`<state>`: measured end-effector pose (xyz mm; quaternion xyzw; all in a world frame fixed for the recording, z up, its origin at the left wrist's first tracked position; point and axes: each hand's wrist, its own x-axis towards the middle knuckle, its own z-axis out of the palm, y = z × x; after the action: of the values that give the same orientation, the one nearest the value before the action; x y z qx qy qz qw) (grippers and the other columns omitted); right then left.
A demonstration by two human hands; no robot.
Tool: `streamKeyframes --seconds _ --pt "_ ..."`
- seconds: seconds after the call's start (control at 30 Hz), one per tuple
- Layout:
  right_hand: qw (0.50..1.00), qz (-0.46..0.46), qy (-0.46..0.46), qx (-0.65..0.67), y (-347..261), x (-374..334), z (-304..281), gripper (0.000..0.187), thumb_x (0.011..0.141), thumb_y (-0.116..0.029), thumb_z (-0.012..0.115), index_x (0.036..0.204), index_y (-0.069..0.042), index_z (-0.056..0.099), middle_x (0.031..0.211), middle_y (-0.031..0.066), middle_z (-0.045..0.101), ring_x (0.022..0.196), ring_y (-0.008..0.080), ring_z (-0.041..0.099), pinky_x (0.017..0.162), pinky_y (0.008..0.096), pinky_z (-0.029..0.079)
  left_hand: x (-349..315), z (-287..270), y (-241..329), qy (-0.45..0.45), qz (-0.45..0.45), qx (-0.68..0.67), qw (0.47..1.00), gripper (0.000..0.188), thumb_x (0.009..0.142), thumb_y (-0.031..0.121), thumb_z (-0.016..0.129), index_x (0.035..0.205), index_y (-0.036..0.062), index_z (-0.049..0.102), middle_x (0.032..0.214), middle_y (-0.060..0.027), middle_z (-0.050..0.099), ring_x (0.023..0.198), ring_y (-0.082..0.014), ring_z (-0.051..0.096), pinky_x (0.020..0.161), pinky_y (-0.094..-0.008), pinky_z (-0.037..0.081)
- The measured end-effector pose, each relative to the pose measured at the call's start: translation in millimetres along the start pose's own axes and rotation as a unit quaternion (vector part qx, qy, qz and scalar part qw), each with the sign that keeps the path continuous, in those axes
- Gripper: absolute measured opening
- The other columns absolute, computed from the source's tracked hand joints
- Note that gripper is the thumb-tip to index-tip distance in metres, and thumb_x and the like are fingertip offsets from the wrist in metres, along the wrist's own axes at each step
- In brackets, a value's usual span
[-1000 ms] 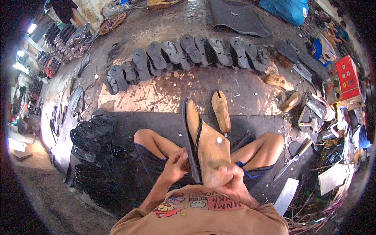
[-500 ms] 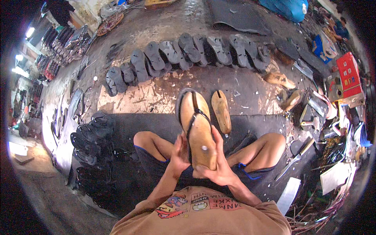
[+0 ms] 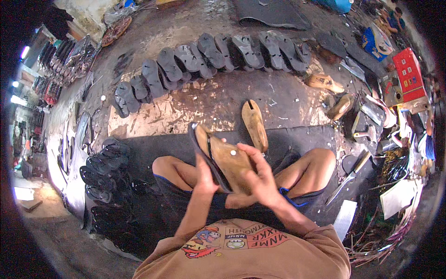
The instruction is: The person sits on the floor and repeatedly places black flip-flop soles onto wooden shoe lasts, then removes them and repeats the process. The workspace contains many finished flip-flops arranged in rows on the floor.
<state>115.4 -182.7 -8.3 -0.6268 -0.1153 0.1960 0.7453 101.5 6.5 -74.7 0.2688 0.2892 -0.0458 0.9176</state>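
Note:
A wooden shoe last (image 3: 227, 158) is fitted with a dark flip-flop (image 3: 217, 171), whose thin black strap crosses the last near its toe end. Together they tilt toward the upper left in front of my shirt. My left hand (image 3: 205, 173) grips the flip-flop's left side, its fingers partly hidden beneath the sole. My right hand (image 3: 261, 181) is closed around the heel end of the last, with fingers across its upper side. Another wooden last (image 3: 254, 124), slotted at its tip, lies on the dark mat just beyond my hands.
A curved row of grey-black soles (image 3: 212, 51) lies across the far side. Black footwear (image 3: 104, 167) is piled at my left. To my right are a long knife (image 3: 348, 183), a hammer (image 3: 366, 135), more wooden lasts (image 3: 325, 83) and a red box (image 3: 409, 74).
The last and flip-flop have tipped leftward and come lower, nearer to me. My right hand has shifted its hold on the heel end. The view has moved slightly.

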Motion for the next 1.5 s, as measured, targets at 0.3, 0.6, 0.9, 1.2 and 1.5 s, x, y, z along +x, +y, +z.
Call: streamKeyframes --seconds 0.3,0.6,0.9,1.2,1.5 --pt "0.982 -0.084 0.054 -0.159 28 15 32 0.069 0.096 0.001 0.072 0.158 0.001 0.042 0.151 0.0212 0.053 0.142 0.0308 0.053 0.122 0.0412 0.040 -10 -12 -9 0.005 -0.018 -0.015 1.000 0.075 0.108 0.070 0.047 0.157 0.0142 0.052 0.151 -0.0071 0.062 0.136 -0.0287 0.061 0.116 -0.0478 0.050" --pt "0.883 -0.059 0.285 -0.368 70 99 -104 0.052 0.098 -0.008 0.067 0.144 0.009 0.050 0.124 0.0363 0.069 0.116 0.0543 0.067 0.099 0.0535 0.054 -9 -70 52 -0.100 0.006 -0.193 0.976 0.060 0.113 0.056 0.048 0.139 0.0027 0.057 0.119 -0.0145 0.064 0.092 -0.0210 0.058 0.075 -0.0359 0.049" --pt "0.890 -0.091 0.067 -0.442 66 66 -44 0.082 0.085 -0.010 0.079 0.157 0.001 0.042 0.158 0.0298 0.045 0.147 0.0516 0.042 0.123 0.0585 0.035 -60 -15 24 -0.304 -0.050 -0.175 0.935 0.062 0.111 0.061 0.047 0.147 0.0109 0.052 0.119 -0.0079 0.051 0.095 -0.0170 0.049 0.078 -0.0311 0.047" --pt "0.947 -0.059 -0.200 -0.246 -46 143 -23 0.062 0.080 -0.029 0.096 0.134 -0.007 0.074 0.119 0.0134 0.080 0.113 0.0302 0.076 0.101 0.0410 0.057 -89 17 -14 -0.206 -0.146 -0.031 0.967 0.066 0.098 0.025 0.079 0.151 0.0047 0.048 0.122 -0.0083 0.064 0.102 -0.0169 0.063 0.088 -0.0347 0.054" --pt "0.766 -0.219 -0.058 -0.601 57 330 -92 0.073 0.081 -0.020 0.089 0.147 -0.006 0.061 0.147 0.0194 0.063 0.135 0.0389 0.060 0.116 0.0456 0.046 -143 -149 66 0.352 0.347 0.308 0.813 0.043 0.097 0.003 0.076 0.137 0.0000 0.061 0.121 -0.0092 0.071 0.108 -0.0173 0.067 0.095 -0.0363 0.057"
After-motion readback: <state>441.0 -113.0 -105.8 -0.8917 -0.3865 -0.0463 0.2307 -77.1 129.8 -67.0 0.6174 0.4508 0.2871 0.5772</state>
